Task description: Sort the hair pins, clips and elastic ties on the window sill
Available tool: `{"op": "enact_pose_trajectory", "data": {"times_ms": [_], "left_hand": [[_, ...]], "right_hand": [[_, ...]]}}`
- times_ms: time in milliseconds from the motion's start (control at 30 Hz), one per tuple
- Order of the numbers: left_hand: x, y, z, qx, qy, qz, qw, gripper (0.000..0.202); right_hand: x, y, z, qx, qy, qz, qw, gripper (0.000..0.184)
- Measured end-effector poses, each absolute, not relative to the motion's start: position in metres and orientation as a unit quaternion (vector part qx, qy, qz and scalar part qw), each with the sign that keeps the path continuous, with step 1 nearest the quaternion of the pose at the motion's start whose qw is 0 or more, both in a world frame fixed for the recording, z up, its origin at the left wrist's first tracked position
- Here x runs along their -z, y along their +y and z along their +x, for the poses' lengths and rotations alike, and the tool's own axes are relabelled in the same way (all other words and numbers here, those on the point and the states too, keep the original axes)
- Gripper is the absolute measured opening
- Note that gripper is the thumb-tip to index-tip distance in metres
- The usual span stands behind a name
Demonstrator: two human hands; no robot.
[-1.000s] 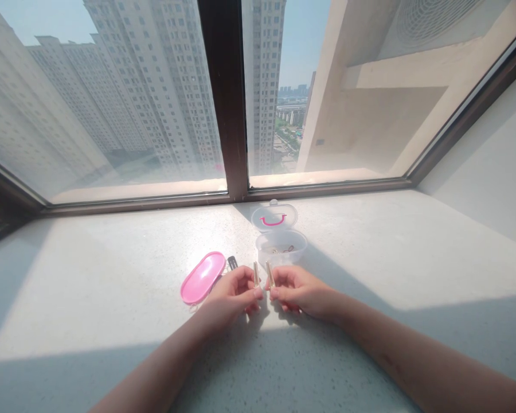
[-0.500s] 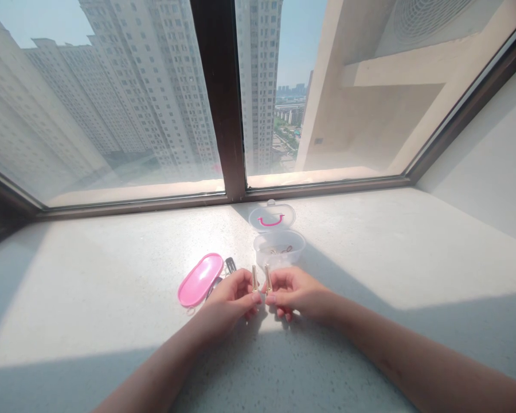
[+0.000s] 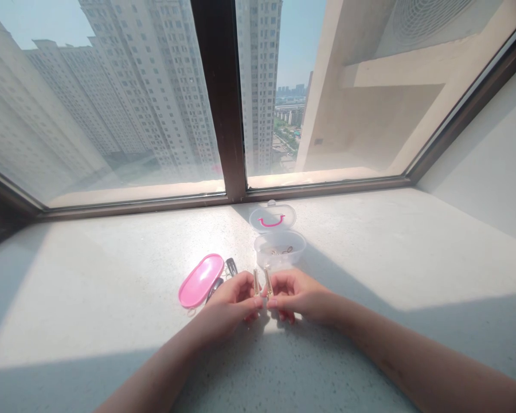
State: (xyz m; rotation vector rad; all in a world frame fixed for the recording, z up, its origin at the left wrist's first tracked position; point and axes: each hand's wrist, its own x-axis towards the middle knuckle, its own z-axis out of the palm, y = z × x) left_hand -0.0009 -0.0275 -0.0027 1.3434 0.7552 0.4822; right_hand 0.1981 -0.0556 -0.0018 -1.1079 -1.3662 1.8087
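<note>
My left hand is closed, pinching a slim gold hair clip that stands upright between thumb and fingers. My right hand pinches a second gold hair clip, tilted slightly to the left at its top. The two clips are side by side with a small gap between them. Just behind the hands stands a clear plastic box, its lid with a pink handle swung back. A few small ring-like pieces lie inside it.
Left of my left hand is a pink oval tray. Beside it lie a black hair clip and another dark clip, partly covered by my hand. A window frame rises behind the speckled white sill.
Both hands have shifted very slightly toward me with the clips still held. The box and the tray stay where they were.
</note>
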Motion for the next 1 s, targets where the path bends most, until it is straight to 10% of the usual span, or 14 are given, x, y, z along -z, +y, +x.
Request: {"op": "enact_pose_trajectory", "data": {"times_ms": [1000], "left_hand": [[0.0005, -0.0277, 0.0013, -0.240, 0.334, 0.554, 0.724, 0.021]], "right_hand": [[-0.0006, -0.0554, 0.1987, -0.686, -0.508, -0.425, 0.301, 0.027]]}}
